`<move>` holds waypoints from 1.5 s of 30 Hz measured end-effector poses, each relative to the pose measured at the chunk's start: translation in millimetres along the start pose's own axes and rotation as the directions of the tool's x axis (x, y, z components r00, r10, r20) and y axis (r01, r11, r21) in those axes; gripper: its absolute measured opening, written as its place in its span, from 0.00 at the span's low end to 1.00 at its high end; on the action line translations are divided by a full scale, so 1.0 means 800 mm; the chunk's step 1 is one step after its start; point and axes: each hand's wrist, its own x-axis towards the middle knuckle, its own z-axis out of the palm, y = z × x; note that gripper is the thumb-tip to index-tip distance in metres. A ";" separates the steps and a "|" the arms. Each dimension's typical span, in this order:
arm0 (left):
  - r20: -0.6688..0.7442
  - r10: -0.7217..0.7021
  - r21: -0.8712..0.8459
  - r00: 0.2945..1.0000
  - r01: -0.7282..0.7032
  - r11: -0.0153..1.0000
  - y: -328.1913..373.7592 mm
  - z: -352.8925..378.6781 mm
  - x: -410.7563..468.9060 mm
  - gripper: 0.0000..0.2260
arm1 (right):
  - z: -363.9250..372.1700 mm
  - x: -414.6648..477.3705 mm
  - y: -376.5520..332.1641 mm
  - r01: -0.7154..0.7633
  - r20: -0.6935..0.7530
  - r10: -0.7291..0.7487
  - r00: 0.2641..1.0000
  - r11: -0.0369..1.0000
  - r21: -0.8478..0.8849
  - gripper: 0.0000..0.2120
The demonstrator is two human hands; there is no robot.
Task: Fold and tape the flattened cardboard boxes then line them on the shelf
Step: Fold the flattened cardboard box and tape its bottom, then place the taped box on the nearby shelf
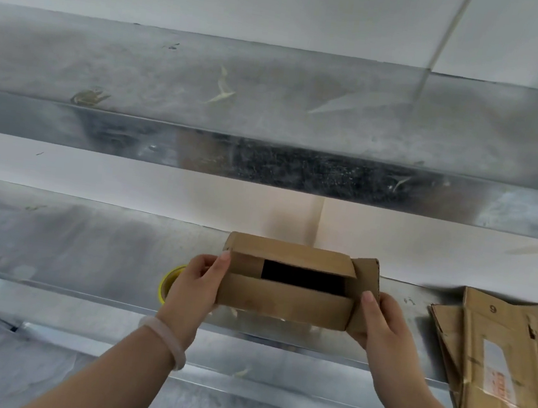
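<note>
Here two hands [193, 284] [381, 324] hold one cardboard box [288, 283] beside one tape roll [170, 281].

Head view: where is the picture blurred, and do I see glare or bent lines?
Head view: the box, left hand and right hand are sharp; the upper shelf looks smeared, its front edge shows glare; shelf lines bow from the wide lens.
</note>
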 end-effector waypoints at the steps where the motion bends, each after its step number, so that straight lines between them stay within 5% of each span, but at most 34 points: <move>1: 0.015 -0.015 0.004 1.000 0.015 1.000 0.006 0.001 0.000 0.08 | 0.000 0.003 -0.004 -0.005 -0.025 0.005 1.000 1.000 0.003 0.06; 3: 0.074 -0.012 -0.003 0.997 0.012 1.000 0.013 0.000 0.001 0.07 | -0.001 0.009 -0.007 0.013 -0.051 -0.013 0.999 1.000 -0.008 0.06; 6: 0.259 0.063 -0.052 0.964 -0.052 0.997 0.009 -0.013 -0.001 0.18 | -0.005 0.016 -0.007 0.112 -0.025 -0.114 0.993 0.991 -0.073 0.19; 9: 0.418 0.114 0.137 0.901 -0.187 0.973 -0.003 -0.025 0.000 0.26 | -0.013 0.027 -0.006 0.305 0.083 -0.298 0.951 0.860 -0.410 0.16; 12: 0.384 0.188 0.437 0.904 -0.357 0.826 -0.002 -0.020 0.007 0.24 | -0.014 0.033 -0.014 0.341 0.206 -0.272 0.940 0.715 -0.610 0.17; 18: 0.268 0.205 0.752 0.941 -0.337 0.567 0.037 0.013 0.016 0.40 | -0.006 0.038 -0.049 0.372 0.311 -0.207 0.928 0.445 -0.815 0.26; 21: 0.244 0.174 0.827 0.954 -0.298 0.477 0.052 0.026 0.020 0.41 | -0.004 0.048 -0.062 0.396 0.347 -0.193 0.918 0.366 -0.842 0.32; 24: 0.243 0.182 0.870 0.953 -0.297 0.394 0.061 0.033 0.022 0.36 | -0.002 0.055 -0.062 0.382 0.330 -0.194 0.924 0.396 -0.835 0.32; 27: 0.226 0.183 0.734 0.957 -0.291 0.614 0.060 0.025 0.018 0.25 | -0.005 0.062 -0.057 0.358 0.308 -0.183 0.934 0.487 -0.797 0.33; 31: 0.066 0.181 0.265 0.981 -0.192 0.945 0.049 0.007 0.002 0.09 | -0.013 0.051 -0.052 0.335 0.262 -0.212 0.941 0.672 -0.661 0.33; 38: -0.193 0.177 0.000 0.965 -0.181 0.984 0.040 -0.051 -0.041 0.08 | 0.003 -0.013 -0.060 0.325 0.113 -0.304 0.946 0.894 -0.308 0.17; 45: -0.396 0.113 -0.134 0.911 -0.179 0.975 0.040 -0.163 -0.066 0.09 | 0.098 -0.079 -0.120 0.432 0.257 -0.388 0.885 0.890 -0.145 0.11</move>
